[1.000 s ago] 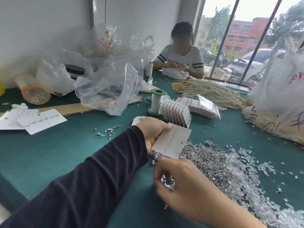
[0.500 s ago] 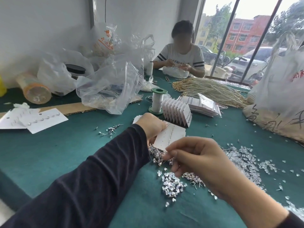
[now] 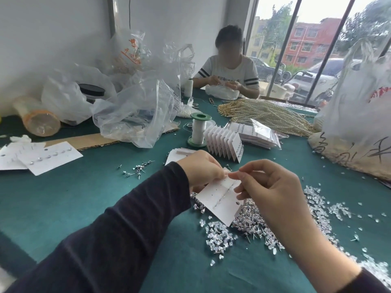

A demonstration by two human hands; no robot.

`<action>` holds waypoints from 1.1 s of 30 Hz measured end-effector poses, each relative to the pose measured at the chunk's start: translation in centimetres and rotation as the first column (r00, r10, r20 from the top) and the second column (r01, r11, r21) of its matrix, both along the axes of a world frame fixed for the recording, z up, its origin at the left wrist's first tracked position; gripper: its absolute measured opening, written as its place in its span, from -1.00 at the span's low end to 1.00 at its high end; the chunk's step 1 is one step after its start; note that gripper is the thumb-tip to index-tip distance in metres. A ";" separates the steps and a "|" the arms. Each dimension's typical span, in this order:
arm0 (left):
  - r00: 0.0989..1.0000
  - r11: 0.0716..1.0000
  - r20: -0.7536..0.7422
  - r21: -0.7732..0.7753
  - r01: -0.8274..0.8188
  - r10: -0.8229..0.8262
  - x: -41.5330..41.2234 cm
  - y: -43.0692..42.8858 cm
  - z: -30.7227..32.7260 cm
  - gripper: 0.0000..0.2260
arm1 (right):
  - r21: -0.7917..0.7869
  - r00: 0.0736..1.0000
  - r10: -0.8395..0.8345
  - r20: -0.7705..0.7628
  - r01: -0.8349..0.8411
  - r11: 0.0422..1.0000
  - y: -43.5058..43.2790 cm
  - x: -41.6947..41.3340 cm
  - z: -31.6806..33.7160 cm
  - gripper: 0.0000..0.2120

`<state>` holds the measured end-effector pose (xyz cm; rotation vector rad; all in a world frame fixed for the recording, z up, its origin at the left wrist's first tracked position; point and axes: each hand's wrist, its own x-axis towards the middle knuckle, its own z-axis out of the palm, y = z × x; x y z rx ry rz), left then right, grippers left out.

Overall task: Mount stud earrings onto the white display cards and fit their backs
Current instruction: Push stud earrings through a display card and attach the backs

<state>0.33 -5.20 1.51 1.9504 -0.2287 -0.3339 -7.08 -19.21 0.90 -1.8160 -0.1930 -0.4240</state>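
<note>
Midway through the job, a worker's left hand (image 3: 203,169) grips a white display card (image 3: 218,199) by its far end, holding it tilted just above the green tabletop (image 3: 84,197) toward the near edge. The card's long axis runs from that grip down and toward the wearer. A row of small clear pieces (image 3: 224,195) already follows that line, with a second row of empty holes beside it. The right hand (image 3: 273,187) is at the card's far end, the nearer hand to the open positions. Its thumb and forefinger are pressed tip to tip, and those fingertips (image 3: 233,176) touch the card's edge just beside the left thumb. What they hold, if anything, is too small to make out. The remaining right fingers curl loosely behind the card's right edge.

Supplies lie directly under the card: a heap of clear earring backs (image 3: 220,233) and, touching it on the right, a heap of metal studs (image 3: 251,220). The next insertion likely depends on lining the fingertips up with one hole along the card's axis while the left hand keeps it steady. A green-capped spool (image 3: 198,130) and a fan of folded cards (image 3: 224,144) stand toward mid-table.
</note>
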 end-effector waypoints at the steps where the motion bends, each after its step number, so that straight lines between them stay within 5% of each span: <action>1: 1.000 1.000 0.010 0.001 0.014 -0.014 -0.2 0.0 0.2 -0.80 | -0.044 0.999 -0.016 0.030 0.017 0.999 0.1 -0.1 0.0 -0.93; 7: 0.997 0.994 0.003 -0.078 0.079 -0.079 -1.3 0.1 1.3 -0.83 | -0.155 0.986 -0.136 0.095 0.150 0.976 0.2 0.0 0.0 -0.89; 33: 0.995 0.987 0.014 -0.124 0.099 -0.098 -2.3 0.6 0.7 -0.88 | 0.088 0.991 -0.112 0.074 0.105 0.991 0.8 -0.1 -1.9 -0.85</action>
